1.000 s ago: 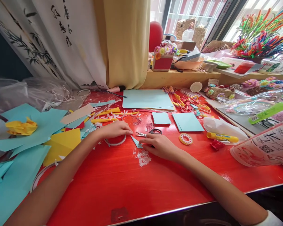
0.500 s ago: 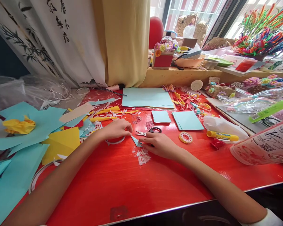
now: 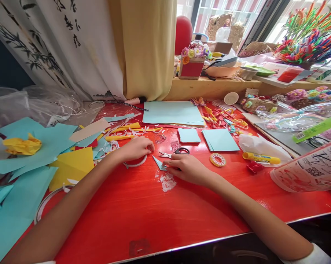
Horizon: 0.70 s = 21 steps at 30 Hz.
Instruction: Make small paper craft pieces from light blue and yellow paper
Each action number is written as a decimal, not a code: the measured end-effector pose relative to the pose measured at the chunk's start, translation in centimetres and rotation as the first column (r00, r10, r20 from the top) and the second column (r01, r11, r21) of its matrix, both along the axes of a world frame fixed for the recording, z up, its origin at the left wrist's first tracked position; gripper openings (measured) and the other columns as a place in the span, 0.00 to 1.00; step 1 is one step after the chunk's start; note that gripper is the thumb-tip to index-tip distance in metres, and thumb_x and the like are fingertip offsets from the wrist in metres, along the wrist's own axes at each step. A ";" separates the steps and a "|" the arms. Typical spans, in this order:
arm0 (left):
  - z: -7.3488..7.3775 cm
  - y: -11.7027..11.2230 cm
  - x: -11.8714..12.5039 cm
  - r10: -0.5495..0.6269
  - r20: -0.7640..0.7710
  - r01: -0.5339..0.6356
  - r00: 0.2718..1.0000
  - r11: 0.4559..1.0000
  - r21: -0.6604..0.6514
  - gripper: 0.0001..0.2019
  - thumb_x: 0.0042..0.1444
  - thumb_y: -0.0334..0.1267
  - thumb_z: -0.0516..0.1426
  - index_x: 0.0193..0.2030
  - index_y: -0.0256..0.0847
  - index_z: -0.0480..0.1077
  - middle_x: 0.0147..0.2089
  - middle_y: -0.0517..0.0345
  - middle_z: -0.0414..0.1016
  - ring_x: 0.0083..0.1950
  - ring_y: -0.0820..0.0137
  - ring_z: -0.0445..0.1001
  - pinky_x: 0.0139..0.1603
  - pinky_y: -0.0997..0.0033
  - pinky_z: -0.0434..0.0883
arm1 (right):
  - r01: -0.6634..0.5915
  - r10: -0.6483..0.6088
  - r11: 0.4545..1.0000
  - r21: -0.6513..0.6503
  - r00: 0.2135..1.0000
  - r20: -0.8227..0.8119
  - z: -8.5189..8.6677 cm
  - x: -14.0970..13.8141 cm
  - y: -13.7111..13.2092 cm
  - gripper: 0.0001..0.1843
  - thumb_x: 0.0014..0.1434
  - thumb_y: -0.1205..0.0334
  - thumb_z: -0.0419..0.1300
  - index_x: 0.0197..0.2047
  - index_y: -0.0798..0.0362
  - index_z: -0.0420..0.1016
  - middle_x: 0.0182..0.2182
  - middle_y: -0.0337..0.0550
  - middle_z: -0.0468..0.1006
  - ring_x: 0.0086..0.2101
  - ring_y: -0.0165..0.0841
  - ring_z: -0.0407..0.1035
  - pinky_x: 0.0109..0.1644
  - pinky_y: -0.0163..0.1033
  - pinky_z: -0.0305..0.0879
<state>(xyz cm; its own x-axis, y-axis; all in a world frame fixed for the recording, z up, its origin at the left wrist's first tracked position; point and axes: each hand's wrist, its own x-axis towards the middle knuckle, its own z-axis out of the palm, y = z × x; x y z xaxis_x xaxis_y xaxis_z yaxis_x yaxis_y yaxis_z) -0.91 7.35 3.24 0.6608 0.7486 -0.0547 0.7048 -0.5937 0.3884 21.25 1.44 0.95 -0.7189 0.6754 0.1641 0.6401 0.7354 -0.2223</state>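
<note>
A small, narrow folded piece of light-blue paper lies at the middle of the red table, its pointed end toward the upper left. My right hand pinches its wide lower end between thumb and fingers. To the left of the point, my left hand is closed, its fingertips curled together and apart from the paper; whether they hold anything is hidden. Black-handled scissors lie just beyond my right hand, blades pointing left. Below the folded paper is a small heap of white paper scraps. A ring of tape lies under my left hand.
Stacks of light-blue paper squares and larger sheets lie farther back. A tape roll, a yellow glue stick and a large cup are at right. Coloured paper and scraps crowd the left side.
My left hand has drawn slightly up and left, away from the folded paper's point. My right hand keeps its pinch on the lower end.
</note>
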 end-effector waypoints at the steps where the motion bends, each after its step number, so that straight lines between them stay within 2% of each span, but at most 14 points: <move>1: 0.0 0.0 -0.1 -0.002 0.000 0.002 1.000 1.000 -0.006 0.10 0.54 0.37 0.49 0.34 0.39 0.71 0.37 0.56 0.72 0.40 0.69 0.68 0.41 0.71 0.62 | 0.000 0.000 1.000 0.002 1.000 0.002 0.0 0.0 0.0 0.14 0.62 0.60 0.47 0.45 0.50 0.72 0.32 0.42 0.71 0.29 0.28 0.63 0.31 0.34 0.52; 6: 0.1 0.2 -0.4 -0.083 -0.016 0.082 0.996 0.994 -0.073 0.08 0.52 0.35 0.51 0.36 0.41 0.71 0.39 0.58 0.71 0.42 0.70 0.66 0.43 0.72 0.61 | -0.003 0.003 1.000 0.012 1.000 0.007 -0.1 0.1 0.0 0.14 0.62 0.60 0.47 0.45 0.49 0.71 0.32 0.42 0.71 0.30 0.29 0.64 0.32 0.34 0.53; 9: 0.0 0.3 -0.6 -0.100 -0.034 0.097 0.994 0.993 -0.068 0.08 0.51 0.34 0.51 0.35 0.41 0.70 0.39 0.59 0.70 0.42 0.70 0.66 0.43 0.73 0.61 | -0.004 0.004 1.000 0.009 1.000 -0.005 0.0 0.1 0.0 0.14 0.62 0.60 0.47 0.46 0.49 0.70 0.33 0.42 0.72 0.32 0.29 0.65 0.32 0.34 0.53; 14: -0.1 0.3 -0.5 -0.112 -0.048 0.110 0.993 0.993 -0.045 0.08 0.53 0.39 0.52 0.33 0.41 0.70 0.38 0.58 0.69 0.41 0.69 0.65 0.43 0.72 0.60 | -0.001 0.000 1.000 -0.016 0.999 -0.032 0.1 0.0 -0.1 0.12 0.62 0.61 0.47 0.45 0.50 0.68 0.36 0.43 0.73 0.34 0.31 0.66 0.33 0.34 0.53; 21: -0.5 0.4 -0.5 -0.124 -0.047 0.122 0.991 0.992 -0.044 0.10 0.54 0.41 0.51 0.32 0.40 0.70 0.38 0.57 0.69 0.41 0.69 0.64 0.43 0.71 0.59 | 0.176 -0.193 0.969 -0.173 0.977 -0.086 0.2 -0.1 -0.1 0.15 0.62 0.57 0.47 0.50 0.55 0.58 0.29 0.41 0.73 0.26 0.29 0.64 0.27 0.33 0.51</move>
